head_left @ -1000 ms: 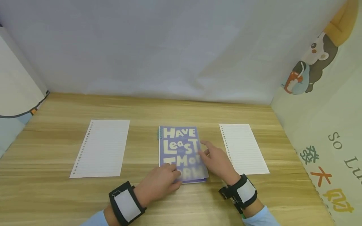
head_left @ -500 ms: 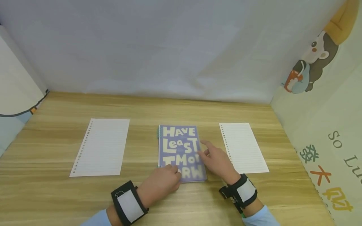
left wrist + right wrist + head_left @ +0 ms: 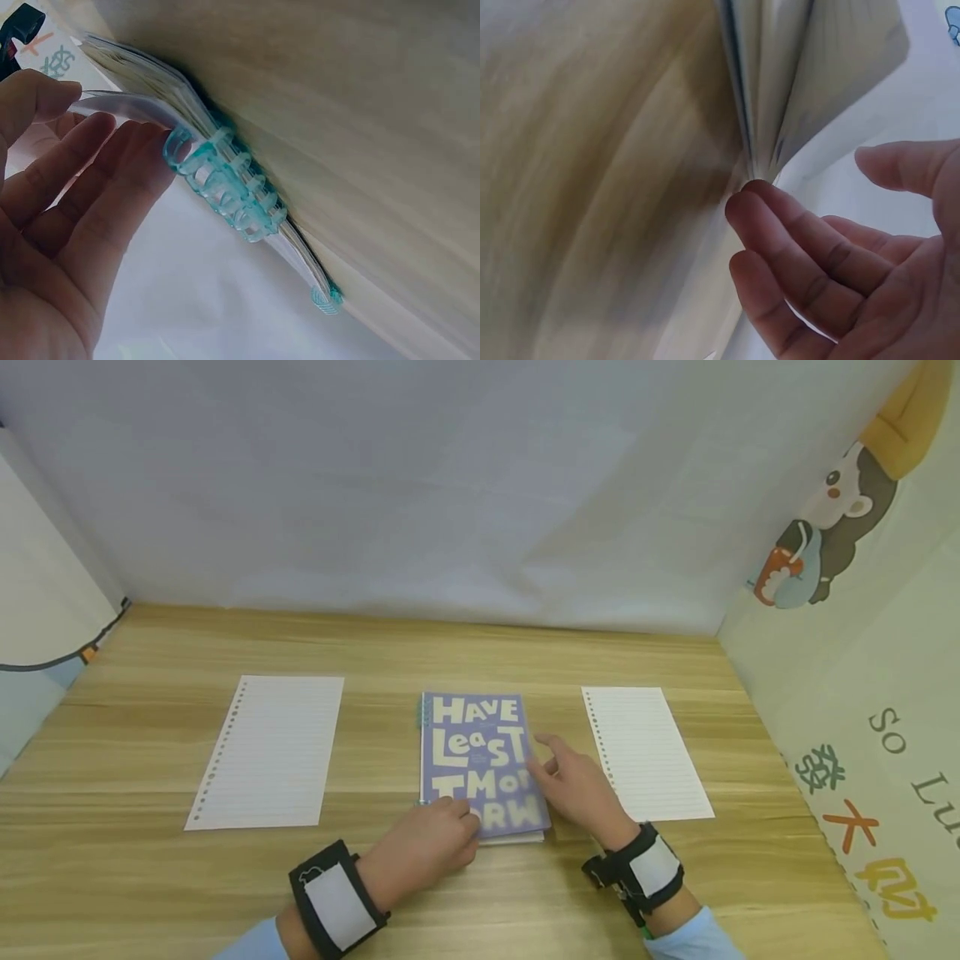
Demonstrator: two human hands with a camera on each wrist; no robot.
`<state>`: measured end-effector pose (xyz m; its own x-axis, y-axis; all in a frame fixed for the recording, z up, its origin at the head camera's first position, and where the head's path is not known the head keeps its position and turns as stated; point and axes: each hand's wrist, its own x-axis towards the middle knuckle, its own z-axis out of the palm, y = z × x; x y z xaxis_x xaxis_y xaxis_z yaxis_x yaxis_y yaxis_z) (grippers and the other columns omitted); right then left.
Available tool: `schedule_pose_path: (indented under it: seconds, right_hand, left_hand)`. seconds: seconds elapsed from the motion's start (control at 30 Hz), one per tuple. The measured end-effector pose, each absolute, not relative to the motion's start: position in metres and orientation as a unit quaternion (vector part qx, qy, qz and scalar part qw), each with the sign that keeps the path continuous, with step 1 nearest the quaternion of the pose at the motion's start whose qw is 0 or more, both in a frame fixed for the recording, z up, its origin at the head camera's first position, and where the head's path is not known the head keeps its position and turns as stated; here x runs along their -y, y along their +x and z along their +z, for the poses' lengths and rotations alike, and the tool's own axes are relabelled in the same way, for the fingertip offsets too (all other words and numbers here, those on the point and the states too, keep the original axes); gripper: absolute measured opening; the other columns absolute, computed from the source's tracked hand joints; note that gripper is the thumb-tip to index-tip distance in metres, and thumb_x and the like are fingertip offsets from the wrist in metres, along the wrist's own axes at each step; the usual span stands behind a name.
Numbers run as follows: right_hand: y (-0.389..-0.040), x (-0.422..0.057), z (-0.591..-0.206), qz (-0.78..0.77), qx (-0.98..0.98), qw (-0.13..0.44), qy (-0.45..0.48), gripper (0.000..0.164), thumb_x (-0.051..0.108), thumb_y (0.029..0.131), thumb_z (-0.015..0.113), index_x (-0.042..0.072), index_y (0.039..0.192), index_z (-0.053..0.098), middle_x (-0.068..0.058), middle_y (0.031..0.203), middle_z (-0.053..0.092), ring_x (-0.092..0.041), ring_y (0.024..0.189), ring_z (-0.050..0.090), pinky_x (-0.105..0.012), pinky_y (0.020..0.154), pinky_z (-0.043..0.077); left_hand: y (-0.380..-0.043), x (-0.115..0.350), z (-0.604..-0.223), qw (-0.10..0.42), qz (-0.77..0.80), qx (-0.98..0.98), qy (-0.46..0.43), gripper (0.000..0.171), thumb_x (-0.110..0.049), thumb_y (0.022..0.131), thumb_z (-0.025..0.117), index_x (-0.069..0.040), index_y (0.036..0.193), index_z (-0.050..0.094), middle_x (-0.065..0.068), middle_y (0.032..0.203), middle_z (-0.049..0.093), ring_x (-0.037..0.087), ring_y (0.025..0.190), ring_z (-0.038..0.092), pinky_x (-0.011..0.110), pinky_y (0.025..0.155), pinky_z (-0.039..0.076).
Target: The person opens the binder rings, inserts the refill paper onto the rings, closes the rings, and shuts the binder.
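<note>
At the far left, a loose ruled sheet [image 3: 262, 752] is lying flat on the wood-grained table [image 3: 150, 710], round punched holes running down its left edge. The left hand [image 3: 423, 843] is pinching a thin leaf [image 3: 146, 111] at the lower left of the purple notebook [image 3: 480, 743], thumb on one side and fingers on the other, holding it raised off the pages [image 3: 141, 71]. The notebook is lying in the middle of the table, its chunky cream lettering blurring toward the bottom (perhaps the leaf is a frosted cover standing off the print there). Along the spine, translucent teal rings [image 3: 232, 184] are lining the page edges, glossy like plastic; whether they are fastened, I cannot tell. The step in hand seems to be lifting the front leaf; the next move is probably calling for a light, steady pinch, avoiding creases. The right hand [image 3: 573, 785] is resting loosely spread, fingertips touching the thin, slightly fanned page edges, thumb apart. At the far right, another ruled sheet [image 3: 648, 752], matte and narrower-looking, is lying flat.
</note>
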<state>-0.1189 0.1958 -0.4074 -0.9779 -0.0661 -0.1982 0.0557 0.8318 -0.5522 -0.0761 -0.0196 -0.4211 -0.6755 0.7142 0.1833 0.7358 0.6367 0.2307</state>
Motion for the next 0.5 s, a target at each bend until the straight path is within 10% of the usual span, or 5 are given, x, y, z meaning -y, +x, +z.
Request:
schedule_pose_path:
  seconds: [0.5]
  right_hand:
    - [-0.1196, -0.1937, -0.4061, -0.328, -0.938, 0.107, 0.002, 0.053, 0.031, 0.093, 0.056, 0.011, 0.139, 0.041, -0.007, 0.089, 0.069, -0.012, 0.069, 0.061, -0.026, 0.058, 0.046]
  left_hand:
    - [-0.0769, 0.0210, -0.4241, 0.048, -0.157, 0.902, -0.399, 0.010, -0.019, 0.081, 0.067, -0.011, 0.077, 0.065, -0.004, 0.069, 0.055, 0.006, 0.059, 0.045, 0.017, 0.053, 0.040]
